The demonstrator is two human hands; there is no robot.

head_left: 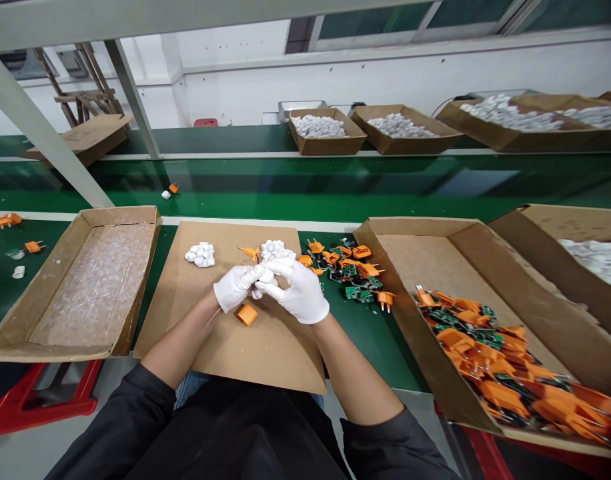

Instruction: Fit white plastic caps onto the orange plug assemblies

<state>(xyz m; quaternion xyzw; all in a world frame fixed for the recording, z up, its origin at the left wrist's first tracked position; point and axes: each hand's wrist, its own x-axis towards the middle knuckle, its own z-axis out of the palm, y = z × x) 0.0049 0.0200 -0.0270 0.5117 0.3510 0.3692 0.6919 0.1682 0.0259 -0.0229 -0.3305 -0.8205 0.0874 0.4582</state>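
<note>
Both my hands wear white gloves and meet over a flat cardboard sheet (185,333). The fingers of my left hand (238,287) are closed and pinched. My right hand (301,293) curls in against them, thumb and fingertips together. Small and white, whatever sits between the fingertips is mostly hidden by the gloves. Just beyond my left fingers is an orange plug piece (248,253) with pins; I cannot tell if it is touched. A pile of white lumps (277,249) lies behind my fingertips, a smaller white pile (200,254) to the left. An orange housing (246,315) rests below my hands.
Orange plugs with green circuit boards (358,270) are heaped right of the sheet. A deep cardboard box (410,233) at right holds many more. A shallow cardboard tray (93,280) stands at left. Boxes of white pieces (319,127) line the far shelf, behind a green belt (245,193).
</note>
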